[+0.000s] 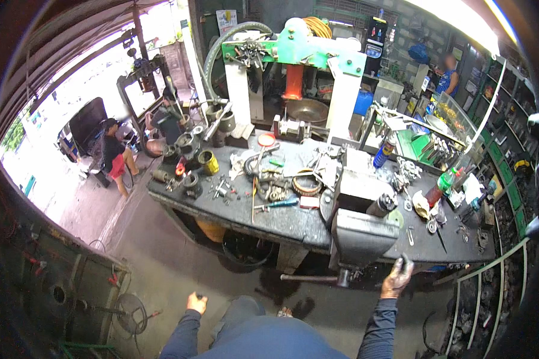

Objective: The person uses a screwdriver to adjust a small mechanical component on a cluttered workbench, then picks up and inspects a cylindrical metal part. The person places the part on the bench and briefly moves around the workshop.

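My right hand point(397, 279), blackened at the fingers, is raised at the front edge of the workbench point(233, 212), with its fingers stretched upward and apart. It is just right of a big grey metal block point(365, 233) that juts over the bench edge. Low on the left, away from the bench, my left hand point(196, 303) has its fingers curled in. A small dark bit shows at its fingers, too small to name. Beneath the grey block, a long-handled hammer-like tool point(314, 277) lies level. A small spanner point(410, 236) rests on the bench beyond my right hand.
A green-topped press point(293, 48) stands behind the bench. A blue spray can point(384, 152), a bottle of red liquid point(440, 186), a yellow can point(208, 162) and loose metal parts crowd the top. Metal racking point(491, 287) borders the right. People point(117, 152) are at left and far right.
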`<action>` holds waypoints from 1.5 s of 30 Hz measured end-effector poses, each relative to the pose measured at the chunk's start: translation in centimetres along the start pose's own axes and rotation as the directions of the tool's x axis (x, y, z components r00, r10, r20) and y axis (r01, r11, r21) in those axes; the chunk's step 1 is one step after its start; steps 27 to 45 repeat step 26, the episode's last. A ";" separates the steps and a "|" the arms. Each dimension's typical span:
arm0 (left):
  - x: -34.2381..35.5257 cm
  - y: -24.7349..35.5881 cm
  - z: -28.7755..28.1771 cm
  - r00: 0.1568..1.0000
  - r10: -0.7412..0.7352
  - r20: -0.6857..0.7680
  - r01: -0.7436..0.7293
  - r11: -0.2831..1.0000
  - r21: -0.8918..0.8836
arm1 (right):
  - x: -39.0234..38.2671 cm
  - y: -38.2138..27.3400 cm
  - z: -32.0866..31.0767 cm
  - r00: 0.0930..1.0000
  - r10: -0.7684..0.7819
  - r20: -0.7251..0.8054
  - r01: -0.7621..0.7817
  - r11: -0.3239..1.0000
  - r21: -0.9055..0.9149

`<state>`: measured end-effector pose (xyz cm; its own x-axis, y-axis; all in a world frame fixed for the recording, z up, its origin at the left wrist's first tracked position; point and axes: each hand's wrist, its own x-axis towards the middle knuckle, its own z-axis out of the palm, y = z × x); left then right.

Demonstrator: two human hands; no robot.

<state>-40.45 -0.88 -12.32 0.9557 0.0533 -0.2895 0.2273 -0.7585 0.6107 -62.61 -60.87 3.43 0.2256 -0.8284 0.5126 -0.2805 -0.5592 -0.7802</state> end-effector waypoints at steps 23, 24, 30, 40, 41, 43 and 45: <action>35.5 74.7 -1.2 0.361 0.913 -0.190 -0.842 0.231 -0.488 | -1.6 -18.8 13.8 0.967 -0.247 0.057 0.238 0.806 -0.541; 37.3 77.2 -0.8 0.313 0.922 -0.226 -0.885 0.198 -0.421 | 0.0 -21.1 14.6 0.936 -0.350 0.042 0.312 0.764 -0.565; 41.0 81.5 0.2 0.363 0.899 -0.245 -0.907 0.282 -0.311 | 0.7 -21.1 15.3 0.934 -0.354 0.050 0.320 0.763 -0.562; 41.0 81.5 0.2 0.363 0.899 -0.245 -0.907 0.282 -0.311 | 0.7 -21.1 15.3 0.934 -0.354 0.050 0.320 0.763 -0.562; 41.0 81.5 0.2 0.363 0.899 -0.245 -0.907 0.282 -0.311 | 0.7 -21.1 15.3 0.934 -0.354 0.050 0.320 0.763 -0.562; 41.0 81.5 0.2 0.363 0.899 -0.245 -0.907 0.282 -0.311 | 0.7 -21.1 15.3 0.934 -0.354 0.050 0.320 0.763 -0.562; 41.0 81.5 0.2 0.363 0.899 -0.245 -0.907 0.282 -0.311 | 0.7 -21.1 15.3 0.934 -0.354 0.050 0.320 0.763 -0.562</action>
